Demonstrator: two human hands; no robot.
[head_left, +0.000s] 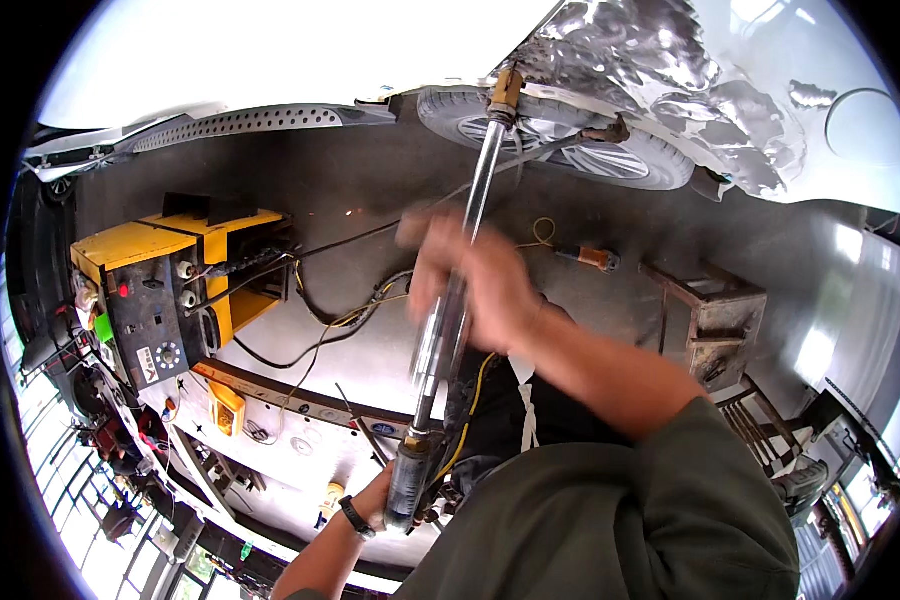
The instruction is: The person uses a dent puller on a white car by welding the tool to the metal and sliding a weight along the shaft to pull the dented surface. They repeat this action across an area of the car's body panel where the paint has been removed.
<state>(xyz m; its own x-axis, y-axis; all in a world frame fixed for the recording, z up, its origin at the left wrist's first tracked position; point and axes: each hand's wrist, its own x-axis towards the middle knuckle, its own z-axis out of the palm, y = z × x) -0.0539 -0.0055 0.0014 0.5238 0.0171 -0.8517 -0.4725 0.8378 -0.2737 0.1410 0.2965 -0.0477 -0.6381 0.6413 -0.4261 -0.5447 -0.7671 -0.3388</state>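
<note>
Item 1: slide-hammer puller [485, 170], with a long, bright metal rod. It slants from your lower body up to the white car ahead of you. Its brass-coloured end piece [506, 92] is at the car body beside the wheel; whether it touches the panel you cannot tell from this view.

Item 2: dark handle [407, 485], at the puller's near end. Your left hand [375, 493] is closed on it, most fingers hidden; a dark wristwatch [356, 517] sits on that wrist.

Item 3: your right hand [480, 285], at the middle of the rod, blurred; whether its fingers are tight or loose you cannot tell.

Item 4: white car [270, 50], across the top, with dull and shiny bare-metal patches [625, 55] above the wheel [610, 160].

Item 5: brownish clamp [605, 131], in front of the wheel, on a dark cable [355, 237] from the left.

Item 6: yellow-and-black machine [155, 325], on your left, with knobs on its dark face.

Item 7: orange-and-black power tool [595, 258], lying on the floor beyond your right hand, near a looped yellow cord [543, 232].

Item 8: worn stool [715, 320], on your right; a slatted chair [753, 425] nearer you.
</note>
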